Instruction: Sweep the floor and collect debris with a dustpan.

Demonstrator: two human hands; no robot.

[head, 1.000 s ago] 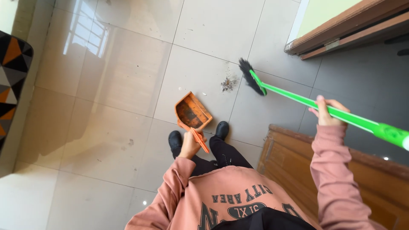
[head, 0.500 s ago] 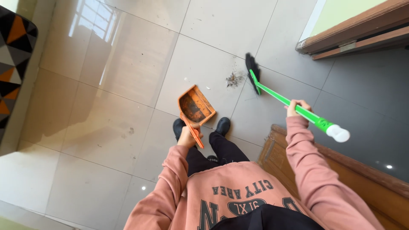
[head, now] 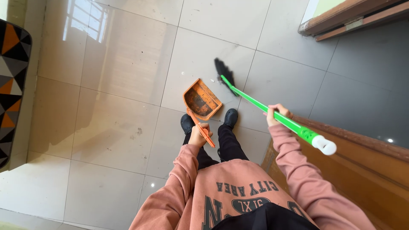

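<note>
Left hand point(head: 199, 135) clenched round orange dustpan point(head: 202, 100) handle, pan mouth resting on tiled floor point(head: 106, 93) by feet; right hand point(head: 276, 113) wrapped round green broom point(head: 272, 113) shaft, black bristles beside pan lip; both likely light, rigid plastic; hold pan by handle, broom mid-shaft; glossy tile probably slick.

Both hands point(head: 199, 136) point(head: 276, 114) fisted, arms forward
</note>
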